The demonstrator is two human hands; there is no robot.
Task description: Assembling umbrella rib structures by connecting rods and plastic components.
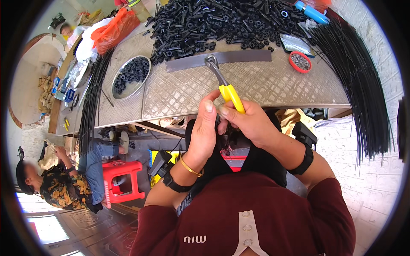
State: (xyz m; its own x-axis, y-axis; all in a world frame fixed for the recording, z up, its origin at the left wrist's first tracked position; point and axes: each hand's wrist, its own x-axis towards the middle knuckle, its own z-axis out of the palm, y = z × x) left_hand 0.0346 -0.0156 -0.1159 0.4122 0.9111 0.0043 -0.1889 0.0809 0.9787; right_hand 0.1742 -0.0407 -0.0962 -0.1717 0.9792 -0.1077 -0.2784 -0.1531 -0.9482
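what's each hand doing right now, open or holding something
Left hand: fingers partly curled near the right; whether it holds anything can't be told.
Right hand: closed, holding the yellow-handled pliers.

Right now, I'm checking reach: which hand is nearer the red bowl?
The right hand, left of the red bowl on its near side; the left hand is farther left.

We see pliers [231, 91] with a bare metal head and smooth, glossy yellow grips [235, 101], plastic by their look. Behind the pliers, our tabletop [265, 87] is embossed in a rough, dully shining lattice, and the grey strip [243, 56] is smooth and matt. Left of the pliers we have a smooth, metal-looking tray [139, 84]; right of them, a glossy red plastic-looking bowl [301, 71].
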